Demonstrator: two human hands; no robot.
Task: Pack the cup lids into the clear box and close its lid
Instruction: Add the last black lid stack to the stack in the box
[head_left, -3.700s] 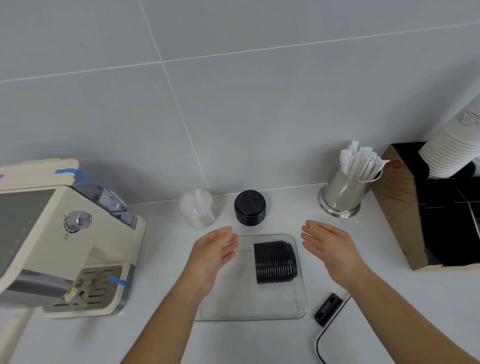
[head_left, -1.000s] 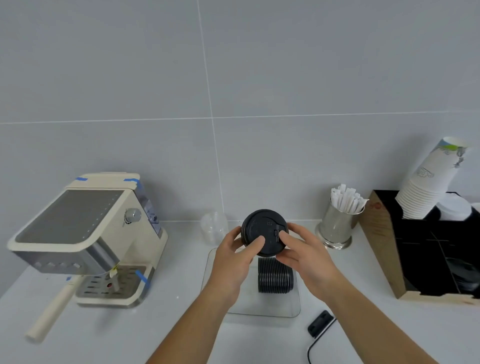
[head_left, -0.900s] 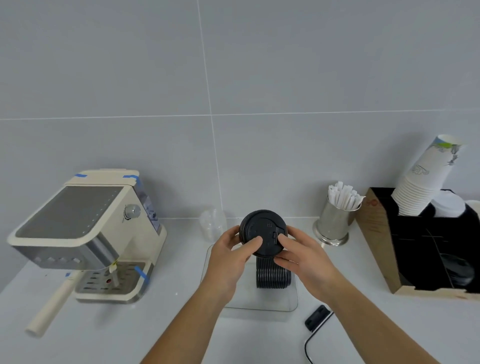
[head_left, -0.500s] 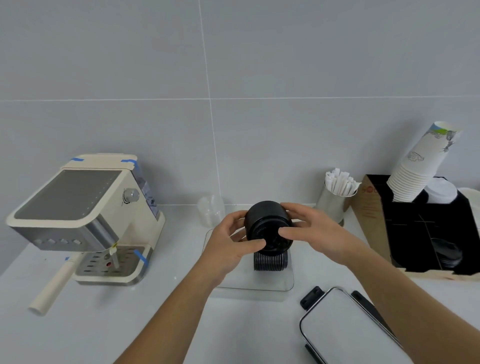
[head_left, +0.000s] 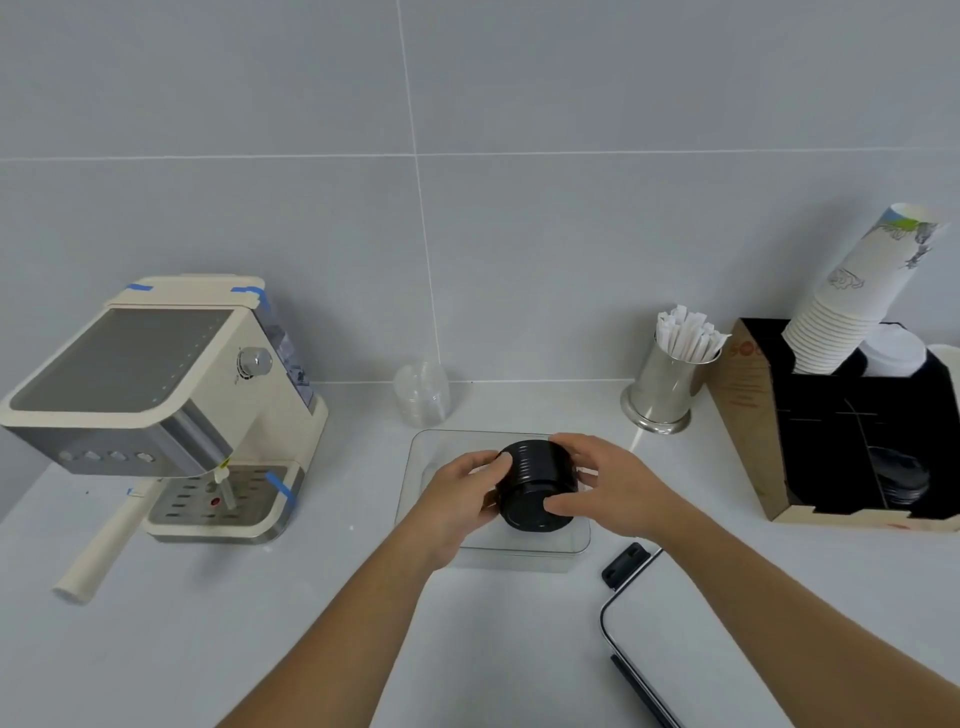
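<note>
A stack of black cup lids (head_left: 535, 486) lies on its side, flat face toward me, held low inside the clear box (head_left: 415, 467) at the middle of the counter. My left hand (head_left: 457, 499) grips the stack's left side and my right hand (head_left: 608, 486) grips its right side, thumb on the front face. The stack hides any lids lying behind it in the box. The box's lid (head_left: 691, 639), white-looking with black clasps, lies flat on the counter at the lower right.
A cream espresso machine (head_left: 156, 400) stands at the left. Clear plastic cups (head_left: 422, 395) sit behind the box. A steel holder of wrapped straws (head_left: 667, 387) and a black organizer (head_left: 852, 436) with paper cups (head_left: 852, 306) fill the right.
Both hands picked up the black lid stack from behind the box, turned it on its side and lowered it into the box. The view shifted, bringing the box lid into sight.
</note>
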